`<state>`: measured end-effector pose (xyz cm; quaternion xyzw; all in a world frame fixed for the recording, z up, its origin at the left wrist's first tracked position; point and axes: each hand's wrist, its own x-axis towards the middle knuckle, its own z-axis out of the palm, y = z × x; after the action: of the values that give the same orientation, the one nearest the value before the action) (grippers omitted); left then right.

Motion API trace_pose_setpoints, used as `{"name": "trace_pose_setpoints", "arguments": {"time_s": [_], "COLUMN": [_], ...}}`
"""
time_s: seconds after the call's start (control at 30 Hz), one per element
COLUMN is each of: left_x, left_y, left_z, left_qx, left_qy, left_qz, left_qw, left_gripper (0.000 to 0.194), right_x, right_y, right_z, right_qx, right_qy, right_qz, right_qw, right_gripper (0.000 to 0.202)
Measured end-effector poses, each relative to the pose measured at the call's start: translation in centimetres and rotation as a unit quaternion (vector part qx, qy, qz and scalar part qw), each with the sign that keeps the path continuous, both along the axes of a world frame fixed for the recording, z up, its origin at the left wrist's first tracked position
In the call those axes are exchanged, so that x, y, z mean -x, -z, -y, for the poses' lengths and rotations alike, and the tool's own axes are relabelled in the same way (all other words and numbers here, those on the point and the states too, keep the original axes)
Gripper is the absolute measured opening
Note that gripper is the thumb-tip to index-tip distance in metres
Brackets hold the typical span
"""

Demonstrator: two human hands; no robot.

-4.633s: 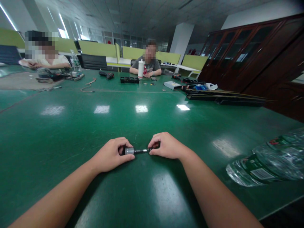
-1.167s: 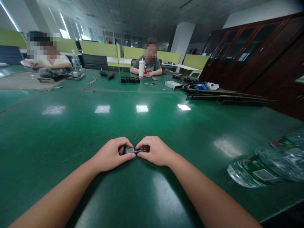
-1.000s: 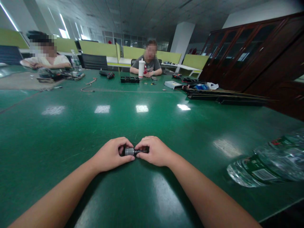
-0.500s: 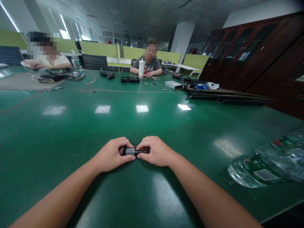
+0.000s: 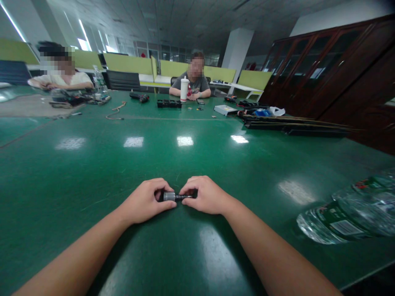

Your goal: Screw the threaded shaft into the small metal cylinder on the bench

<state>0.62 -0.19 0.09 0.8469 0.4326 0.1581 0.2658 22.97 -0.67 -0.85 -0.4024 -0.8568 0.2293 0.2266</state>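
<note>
My left hand (image 5: 148, 201) is closed around a small silver metal cylinder (image 5: 169, 196), thumb below and forefinger above. A thin dark ridged shaft (image 5: 178, 197) extends from the cylinder's right end. Around the shaft's far end, the thumb and fingers of my right hand (image 5: 205, 196) are closed in a pinch. The whole part lies roughly level, low over the green table (image 5: 173, 255) or resting on it; I cannot tell which. My fingers hide the cylinder's left end and part of the shaft's tip.
Large clear plastic bottles (image 5: 348, 218) lie at the right. Across the table sit two people. In front of them are a white tumbler (image 5: 184, 89), a power drill (image 5: 139, 97), a black block-shaped part (image 5: 169, 104), a cable (image 5: 115, 112) and long dark strips (image 5: 293, 124).
My right hand has shifted slightly to the right along the shaft, and more of the ridged shaft shows between the hands. My left hand stays almost still on the cylinder.
</note>
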Motion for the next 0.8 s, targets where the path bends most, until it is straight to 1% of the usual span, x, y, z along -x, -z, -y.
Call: {"name": "trace_pose_setpoints", "arguments": {"time_s": [0.43,0.8], "left_x": [0.1,-0.1], "left_y": [0.1,0.0], "left_z": [-0.1,-0.1], "left_qx": [0.004,0.011], "left_qy": [0.000,-0.001], "left_qz": [0.006,0.008], "left_qw": [1.000,1.000], "left_gripper": [0.026,0.025], "right_x": [-0.6,-1.4], "right_y": [-0.7,-0.7], "right_z": [0.0,-0.1], "right_qx": [0.028,0.035], "right_qy": [0.011,0.010], "right_qz": [0.017,0.024], "right_qw": [0.999,0.999], "right_gripper": [0.015,0.014]}}
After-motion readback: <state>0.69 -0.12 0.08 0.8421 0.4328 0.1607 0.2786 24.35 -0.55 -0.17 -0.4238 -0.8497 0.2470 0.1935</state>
